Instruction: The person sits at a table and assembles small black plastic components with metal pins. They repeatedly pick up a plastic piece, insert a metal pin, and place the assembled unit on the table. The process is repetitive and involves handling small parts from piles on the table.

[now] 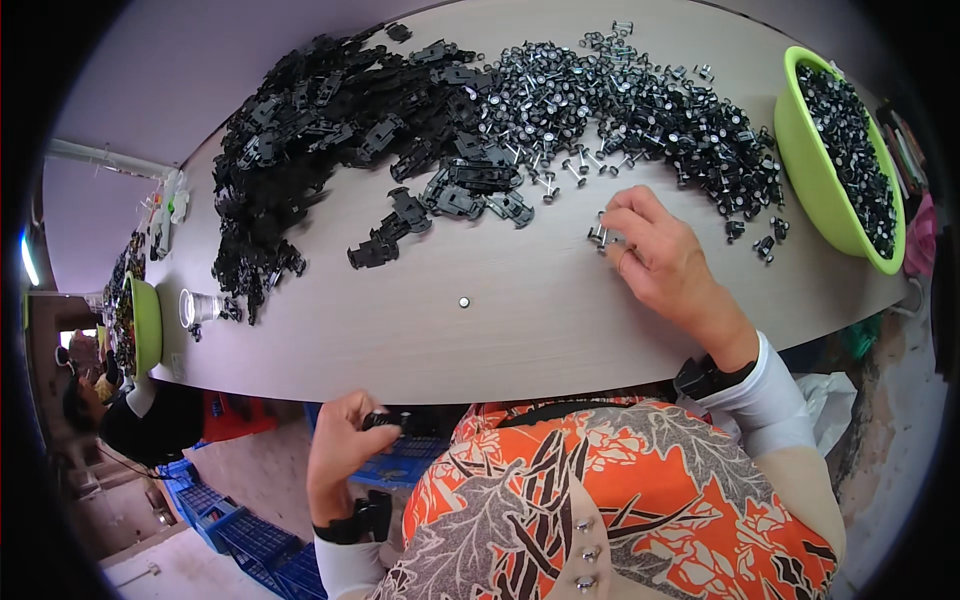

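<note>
- Our right hand (655, 255) rests on the table (520, 320), fingers pinched on a small metal axle (600, 236) at the pile of axles (640, 110).
- Our left hand (340, 450) is below the near table edge, closed around a black part (388, 421).
- Black frames (330, 130) lie heaped further left.
- Bare table lies between us and the piles; a green bowl (815, 170) sits by the right edge.

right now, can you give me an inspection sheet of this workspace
surface: pale wooden table, one small loose piece on the bare part
job's things: black plastic parts pile; metal pins heap; green bowl of pins
clutter: clear cup, second green bowl at far left
grippers: right hand pinches pins on table; left hand holds a black part below the table edge
cables: nothing seen
surroundings: blue crates on floor, another person at left
</note>
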{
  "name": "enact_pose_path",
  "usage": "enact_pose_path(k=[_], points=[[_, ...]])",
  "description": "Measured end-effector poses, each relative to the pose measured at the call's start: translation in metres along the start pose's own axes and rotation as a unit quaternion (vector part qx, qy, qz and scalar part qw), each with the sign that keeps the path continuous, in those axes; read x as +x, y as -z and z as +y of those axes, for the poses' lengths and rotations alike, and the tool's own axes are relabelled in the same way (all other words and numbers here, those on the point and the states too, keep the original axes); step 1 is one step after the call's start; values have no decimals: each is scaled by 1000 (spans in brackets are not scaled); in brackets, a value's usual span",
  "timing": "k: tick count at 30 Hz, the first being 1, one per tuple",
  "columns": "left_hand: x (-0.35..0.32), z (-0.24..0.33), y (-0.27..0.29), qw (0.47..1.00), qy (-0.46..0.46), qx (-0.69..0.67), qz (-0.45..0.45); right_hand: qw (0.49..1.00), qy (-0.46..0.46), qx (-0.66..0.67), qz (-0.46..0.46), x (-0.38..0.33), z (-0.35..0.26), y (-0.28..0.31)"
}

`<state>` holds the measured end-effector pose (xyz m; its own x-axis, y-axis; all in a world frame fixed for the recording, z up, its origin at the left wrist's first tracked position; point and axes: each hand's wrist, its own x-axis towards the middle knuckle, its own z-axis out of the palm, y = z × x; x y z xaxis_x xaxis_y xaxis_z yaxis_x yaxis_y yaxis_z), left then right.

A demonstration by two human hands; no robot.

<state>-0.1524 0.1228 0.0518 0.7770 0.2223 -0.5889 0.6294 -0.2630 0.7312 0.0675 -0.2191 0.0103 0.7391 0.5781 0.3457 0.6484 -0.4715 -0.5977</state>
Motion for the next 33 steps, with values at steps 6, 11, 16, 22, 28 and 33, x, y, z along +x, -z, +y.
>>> enact_pose_path(k=[6, 11, 16, 22, 28, 33], points=[[2, 19, 14, 981, -50, 176, 69, 997, -21, -69, -19, 7, -1, -12], [66, 89, -27, 904, -353, 189, 148, 999, -32, -27, 7, 9, 0, -8], [149, 120, -62, 779, -505, 330, 168, 998, -51, -36, 26, -1, -7, 6], [168, 121, -77, 800, -440, 384, 140, 997, -74, -24, 29, -15, 3, 10], [143, 122, -64, 872, -400, 214, 183, 997, -64, 6, 36, -18, 0, 16], [123, 115, -66, 934, -251, -252, -34, 997, -67, 31, 22, -27, -11, 21]])
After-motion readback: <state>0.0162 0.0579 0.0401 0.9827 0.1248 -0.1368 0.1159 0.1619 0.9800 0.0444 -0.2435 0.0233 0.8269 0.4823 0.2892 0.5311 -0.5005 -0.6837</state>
